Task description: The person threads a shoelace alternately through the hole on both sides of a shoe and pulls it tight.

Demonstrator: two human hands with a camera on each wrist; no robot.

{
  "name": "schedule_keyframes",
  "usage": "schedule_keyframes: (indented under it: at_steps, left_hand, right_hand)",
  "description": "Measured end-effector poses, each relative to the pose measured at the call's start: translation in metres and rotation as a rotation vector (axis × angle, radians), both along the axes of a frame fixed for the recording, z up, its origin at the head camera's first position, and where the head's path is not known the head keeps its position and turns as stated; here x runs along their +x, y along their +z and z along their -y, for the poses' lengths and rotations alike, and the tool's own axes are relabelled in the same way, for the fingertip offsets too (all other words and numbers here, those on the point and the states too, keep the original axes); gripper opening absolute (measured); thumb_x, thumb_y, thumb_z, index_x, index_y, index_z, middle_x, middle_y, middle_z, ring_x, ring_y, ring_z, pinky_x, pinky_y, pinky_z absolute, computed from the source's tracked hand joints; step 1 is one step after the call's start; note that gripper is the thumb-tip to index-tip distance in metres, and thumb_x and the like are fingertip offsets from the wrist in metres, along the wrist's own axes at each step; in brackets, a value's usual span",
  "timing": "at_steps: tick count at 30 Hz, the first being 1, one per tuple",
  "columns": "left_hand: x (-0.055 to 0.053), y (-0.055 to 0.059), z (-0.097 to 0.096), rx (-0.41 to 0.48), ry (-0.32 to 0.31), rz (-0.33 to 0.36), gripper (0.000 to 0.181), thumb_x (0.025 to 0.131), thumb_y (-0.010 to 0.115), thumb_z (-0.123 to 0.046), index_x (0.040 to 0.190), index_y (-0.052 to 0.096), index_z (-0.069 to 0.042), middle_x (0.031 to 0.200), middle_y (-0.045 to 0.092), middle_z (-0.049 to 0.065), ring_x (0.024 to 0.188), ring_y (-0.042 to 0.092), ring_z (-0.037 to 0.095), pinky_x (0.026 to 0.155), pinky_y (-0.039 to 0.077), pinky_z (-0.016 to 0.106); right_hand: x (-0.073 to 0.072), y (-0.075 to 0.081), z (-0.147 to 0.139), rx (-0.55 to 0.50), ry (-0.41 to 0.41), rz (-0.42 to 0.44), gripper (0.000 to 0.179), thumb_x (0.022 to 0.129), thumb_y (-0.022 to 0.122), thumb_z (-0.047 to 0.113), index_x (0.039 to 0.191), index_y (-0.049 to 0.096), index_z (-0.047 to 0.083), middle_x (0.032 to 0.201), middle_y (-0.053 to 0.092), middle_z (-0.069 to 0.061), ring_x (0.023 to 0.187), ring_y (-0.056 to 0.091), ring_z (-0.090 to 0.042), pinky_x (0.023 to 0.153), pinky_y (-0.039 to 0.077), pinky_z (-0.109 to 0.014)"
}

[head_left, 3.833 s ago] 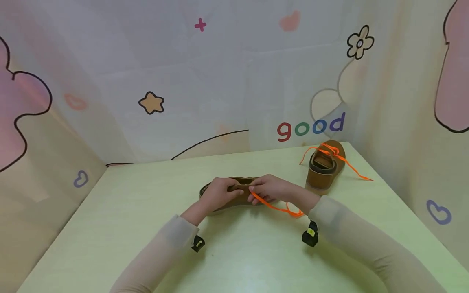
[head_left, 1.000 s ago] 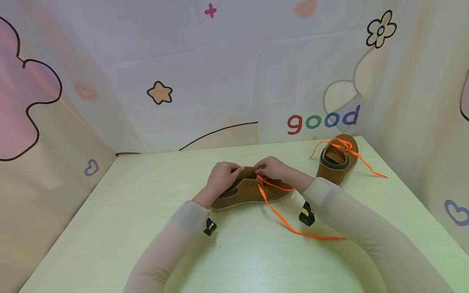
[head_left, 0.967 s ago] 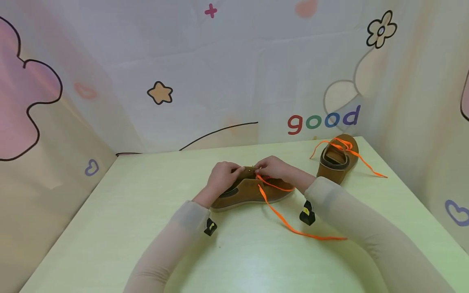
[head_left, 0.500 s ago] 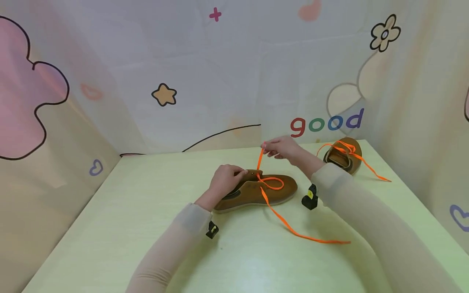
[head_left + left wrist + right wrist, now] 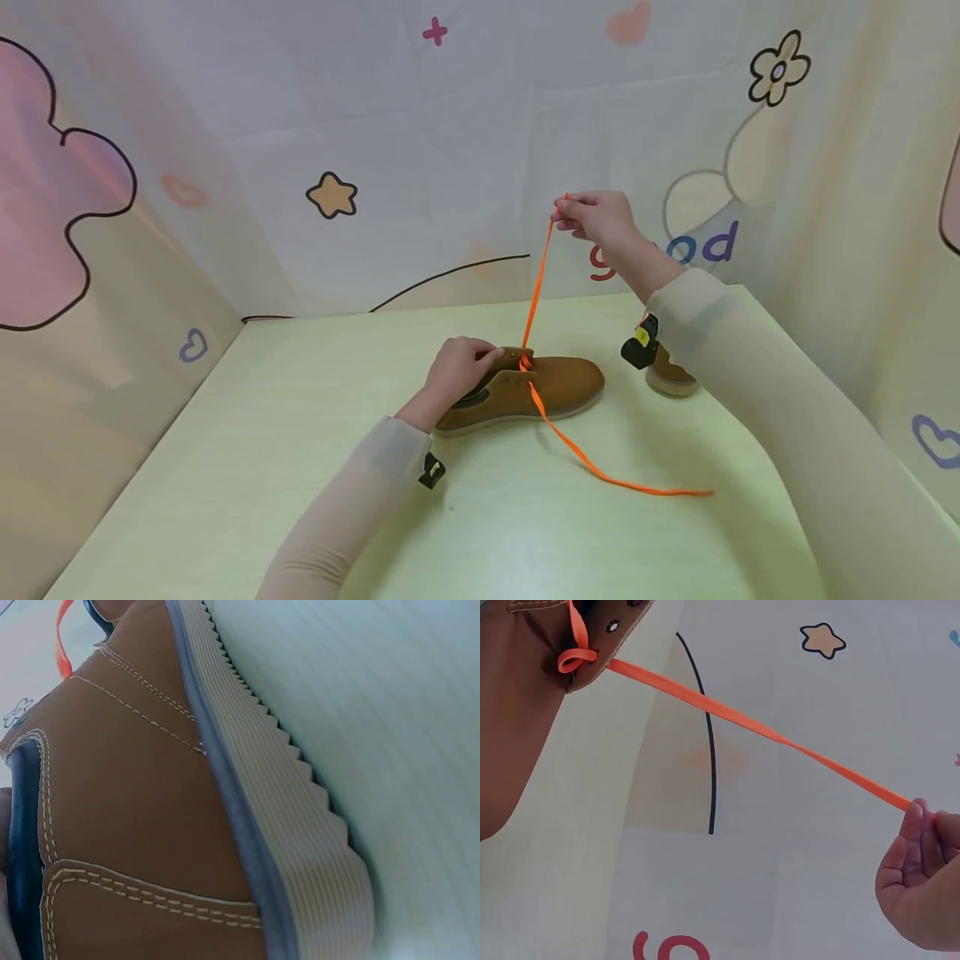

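A brown shoe (image 5: 570, 385) with a pale sole lies on the table, toe to the right. My left hand (image 5: 456, 367) grips the upper edge of its far flap, thumb and fingers at the collar. My right hand (image 5: 600, 220), raised high over the shoe, pinches an orange shoelace (image 5: 536, 293) near its end. That lace (image 5: 772, 736) runs taut from an eyelet of the far flap to the fingers, with a small loop at the eyelet in the right wrist view. The lace's other end trails from the near flap across the table. Stitched leather (image 5: 135, 802) fills the left wrist view.
A second brown shoe (image 5: 671, 377) stands at the back right, mostly hidden behind my right sleeve (image 5: 750, 367). The pale green table (image 5: 247, 467) meets a printed curtain (image 5: 420, 133) at the back and sides.
My right hand has gone from the far flap up and slightly right, drawing the lace through, and the slack loop over the toe has shrunk. My left hand keeps its grip on the shoe.
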State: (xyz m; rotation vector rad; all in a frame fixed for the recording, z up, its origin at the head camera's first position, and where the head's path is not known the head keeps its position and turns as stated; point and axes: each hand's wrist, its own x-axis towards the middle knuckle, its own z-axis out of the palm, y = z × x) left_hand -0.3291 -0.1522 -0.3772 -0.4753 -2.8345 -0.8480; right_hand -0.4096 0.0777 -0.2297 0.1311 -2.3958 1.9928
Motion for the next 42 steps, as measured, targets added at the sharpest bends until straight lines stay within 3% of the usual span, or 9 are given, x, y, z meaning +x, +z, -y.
schedule_keyframes:
  at_steps: [5,11,20,23,26,30,35,38,42]
  left_hand:
    - [-0.001,-0.002,0.0,0.009,0.0,0.008,0.028,0.104,0.061,-0.025,0.111,0.08,-0.005,0.113,0.079,0.012,0.106,0.074,0.028,0.098,0.057,0.043]
    - [-0.001,-0.001,0.0,0.018,-0.001,0.005,0.028,0.103,0.062,-0.025,0.109,0.08,-0.005,0.111,0.079,0.012,0.103,0.074,0.027,0.095,0.058,0.042]
    - [-0.002,0.002,-0.001,0.02,-0.003,0.008,0.027,0.103,0.063,-0.025,0.11,0.079,-0.006,0.108,0.08,0.011,0.095,0.073,0.025,0.091,0.058,0.041]
    - [-0.002,0.001,0.0,0.054,-0.011,0.016,0.026,0.102,0.064,-0.024,0.113,0.078,-0.005,0.109,0.079,0.011,0.095,0.071,0.026,0.089,0.058,0.04]
    - [0.002,0.003,0.004,0.094,-0.04,-0.005,0.025,0.102,0.064,-0.02,0.116,0.076,-0.004,0.111,0.077,0.013,0.101,0.07,0.028,0.089,0.058,0.041]
    - [0.015,0.01,0.011,0.113,-0.074,0.005,0.024,0.102,0.063,-0.02,0.117,0.076,-0.004,0.112,0.077,0.012,0.103,0.07,0.027,0.089,0.058,0.04]
    - [0.031,0.019,0.018,0.091,-0.131,0.101,0.023,0.1,0.066,-0.023,0.112,0.078,-0.007,0.105,0.08,0.008,0.091,0.073,0.02,0.083,0.057,0.032]
    - [0.035,0.02,0.018,0.067,-0.164,0.126,0.024,0.098,0.069,-0.022,0.112,0.077,-0.005,0.101,0.08,0.008,0.087,0.072,0.017,0.082,0.057,0.029]
    - [0.035,0.016,0.016,0.045,-0.174,0.109,0.024,0.097,0.072,-0.022,0.111,0.077,-0.004,0.097,0.079,0.008,0.082,0.068,0.011,0.078,0.054,0.023]
  right_hand:
    - [0.001,0.005,-0.006,-0.076,-0.044,-0.044,0.038,0.103,0.062,0.022,0.135,0.064,0.001,0.068,0.069,0.022,0.071,0.067,0.006,0.079,0.051,-0.015]
    - [0.001,0.016,-0.014,-0.133,-0.071,-0.08,0.037,0.103,0.061,0.023,0.135,0.064,0.004,0.074,0.07,0.021,0.078,0.067,0.003,0.085,0.049,-0.019]
    - [0.001,0.03,-0.017,-0.163,-0.092,-0.135,0.03,0.103,0.062,0.02,0.128,0.067,0.006,0.077,0.07,0.02,0.078,0.067,0.003,0.086,0.048,-0.022]
    - [0.004,0.028,-0.014,-0.112,-0.082,-0.147,0.02,0.105,0.059,0.021,0.119,0.067,0.01,0.084,0.067,0.02,0.086,0.063,0.0,0.087,0.047,-0.023]
    - [0.013,0.023,-0.011,-0.061,-0.029,-0.153,0.014,0.108,0.051,0.022,0.111,0.061,0.013,0.092,0.062,0.017,0.093,0.06,-0.002,0.094,0.048,-0.026]
    - [0.027,0.015,-0.007,-0.005,0.096,-0.144,0.016,0.111,0.043,0.02,0.114,0.054,0.008,0.09,0.062,0.011,0.087,0.065,-0.001,0.097,0.052,-0.025]
    - [0.045,0.004,-0.006,0.193,0.232,-0.158,0.025,0.109,0.048,0.017,0.124,0.057,-0.001,0.082,0.061,0.005,0.074,0.062,-0.006,0.074,0.053,-0.016]
    - [0.056,-0.012,-0.009,0.372,0.322,-0.206,0.026,0.107,0.052,0.014,0.126,0.06,-0.002,0.085,0.066,0.002,0.075,0.062,-0.008,0.072,0.049,-0.017]
    - [0.072,-0.046,-0.008,0.488,0.411,-0.24,0.019,0.104,0.059,0.011,0.116,0.065,-0.001,0.093,0.077,-0.011,0.074,0.069,-0.01,0.078,0.053,-0.027]
